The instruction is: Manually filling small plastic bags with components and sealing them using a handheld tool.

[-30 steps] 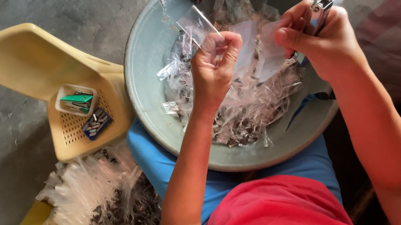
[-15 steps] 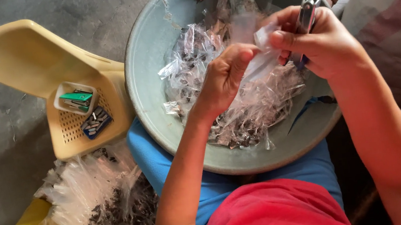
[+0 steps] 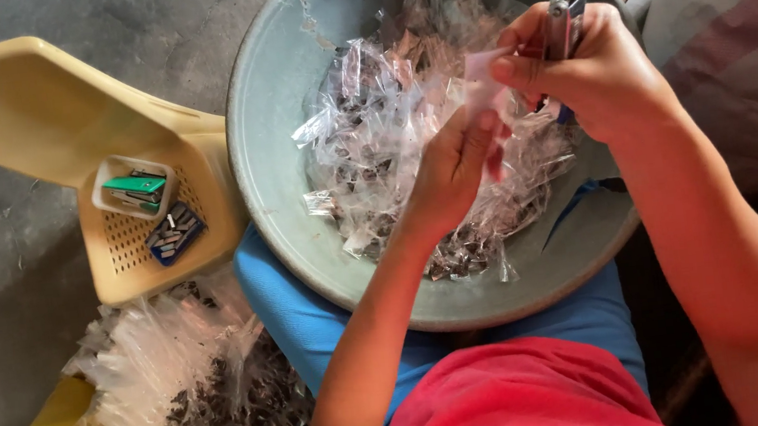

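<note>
Two hands over grey basin (image 3: 279,167) of filled clear packets (image 3: 389,136). Left hand (image 3: 451,176) pinches small clear plastic bag (image 3: 482,87) from below; right hand (image 3: 586,66) grips metal stapler (image 3: 561,16), thumb pressing bag top. Yellow plastic chair (image 3: 34,109) left.

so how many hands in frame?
2. The left hand pinches a small clear packet over the grey basin; the right hand grips a metal stapler beside it. No other hands show.
</note>
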